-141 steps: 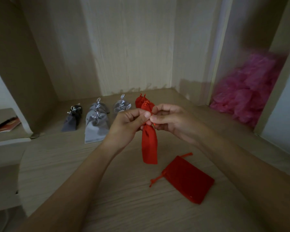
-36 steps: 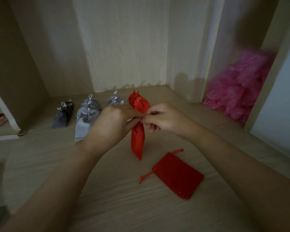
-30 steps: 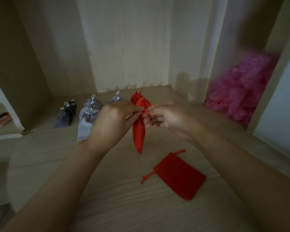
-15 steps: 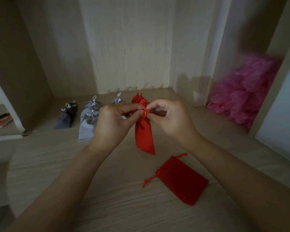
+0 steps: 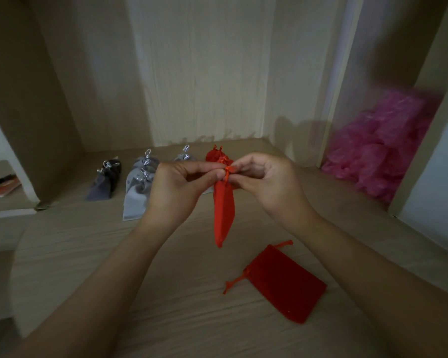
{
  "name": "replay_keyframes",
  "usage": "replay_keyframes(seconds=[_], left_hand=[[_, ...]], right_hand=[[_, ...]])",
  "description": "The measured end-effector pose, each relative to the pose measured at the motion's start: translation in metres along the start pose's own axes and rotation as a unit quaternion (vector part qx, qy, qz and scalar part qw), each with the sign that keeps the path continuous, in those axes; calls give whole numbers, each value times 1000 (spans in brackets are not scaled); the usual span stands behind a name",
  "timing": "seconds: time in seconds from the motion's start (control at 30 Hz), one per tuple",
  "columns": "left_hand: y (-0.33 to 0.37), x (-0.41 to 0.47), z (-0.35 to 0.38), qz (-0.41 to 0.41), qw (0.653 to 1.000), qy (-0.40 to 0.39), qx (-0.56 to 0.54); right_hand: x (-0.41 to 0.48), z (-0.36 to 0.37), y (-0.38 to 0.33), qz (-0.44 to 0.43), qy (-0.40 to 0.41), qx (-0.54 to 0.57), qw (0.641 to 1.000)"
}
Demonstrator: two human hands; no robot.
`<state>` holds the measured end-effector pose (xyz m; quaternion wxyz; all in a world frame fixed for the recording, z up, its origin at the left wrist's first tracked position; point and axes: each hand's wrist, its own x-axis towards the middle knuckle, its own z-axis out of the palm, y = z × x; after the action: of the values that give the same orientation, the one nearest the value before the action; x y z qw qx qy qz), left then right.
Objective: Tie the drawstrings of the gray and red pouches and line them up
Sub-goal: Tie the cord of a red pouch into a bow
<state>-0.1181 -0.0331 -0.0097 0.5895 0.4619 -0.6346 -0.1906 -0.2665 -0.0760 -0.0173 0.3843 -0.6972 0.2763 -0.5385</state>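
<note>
Presently, your left hand point(image 5: 176, 188): pinches the drawstring point(image 5: 226, 171).
Your right hand point(image 5: 267, 182): pinches the same drawstring.
Red pouch point(image 5: 223, 210): hangs between your hands, above the surface point(image 5: 88, 254).
Flat red pouch point(image 5: 285, 282): lies near, untied.
Gray pouches point(image 5: 137, 192): tied, rowed behind.

Head camera looks forward and down, near the shelf point(image 5: 62, 254).

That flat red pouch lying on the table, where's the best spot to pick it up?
Probably best by its mouth end, pinching from above on the left. The pouch lies flat on the table, hard to get under, but its drawstrings stick out there, ready for tying.
</note>
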Motion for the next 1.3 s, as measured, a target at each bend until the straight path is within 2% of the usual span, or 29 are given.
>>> replay_keyframes(seconds=[0.13, 0.33, 0.57, 0.7, 0.87, 1.0, 1.13, 1.3], left_hand=[[1, -1, 1, 39, 998, 1, 52], [-7, 1, -2, 90, 990, 1, 112], [-17, 4, -3, 87, 993, -12, 84], [-15, 5, -3, 53, 998, -17, 13], [-14, 6, -6, 68, 997, -27, 6], [-14, 7, -11, 103, 993, -19, 49], [-15, 7, -14, 168, 970, -7, 177], [-17, 9, -13, 196, 952, -80, 222]], right_hand=[[3, 3, 0, 43, 19, 17, 999], [1, 1, -1, 91, 1, 73, 993], [1, 6, 3, 111, 13, 85, 990], [-1, 9, 4, 130, 5, 128, 983], [-2, 9, 2, 172, -17, 212, 962], [0, 9, 2, 225, -35, 263, 938], [0, 7, -1, 270, -63, 291, 916], [2, -7, -2, 329, -114, 263, 900]])
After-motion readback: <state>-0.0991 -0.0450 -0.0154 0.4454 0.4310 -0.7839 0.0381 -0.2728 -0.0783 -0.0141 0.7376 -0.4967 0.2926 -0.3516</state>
